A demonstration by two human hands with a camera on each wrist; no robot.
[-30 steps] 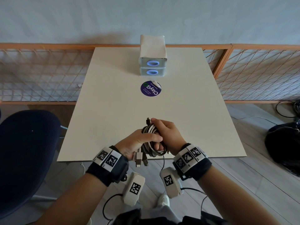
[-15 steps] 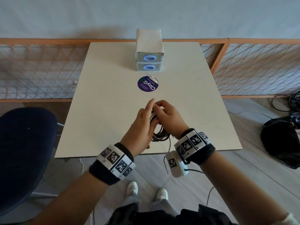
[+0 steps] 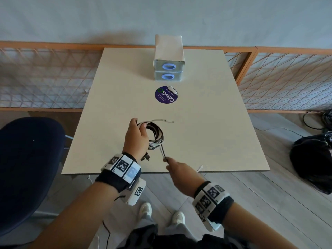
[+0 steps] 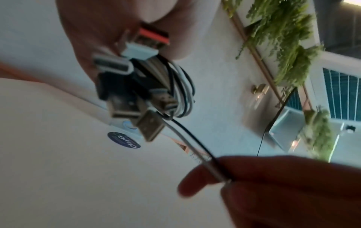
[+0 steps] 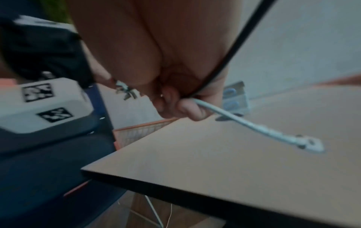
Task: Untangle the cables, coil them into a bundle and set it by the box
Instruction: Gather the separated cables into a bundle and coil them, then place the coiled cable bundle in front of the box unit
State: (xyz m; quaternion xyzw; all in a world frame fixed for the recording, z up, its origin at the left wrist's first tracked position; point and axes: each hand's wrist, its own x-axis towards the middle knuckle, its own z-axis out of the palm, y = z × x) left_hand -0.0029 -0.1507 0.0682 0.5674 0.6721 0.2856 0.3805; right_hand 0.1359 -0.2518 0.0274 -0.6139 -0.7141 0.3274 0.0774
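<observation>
The coil of cables (image 3: 155,134) hangs above the middle of the table (image 3: 206,133), well short of the box (image 3: 168,69); our left hand (image 3: 135,135) grips its rim, our right hand (image 3: 177,169) pinches two loose tails (image 3: 162,151). Pulling those tails hard could tighten or unravel the loops
</observation>
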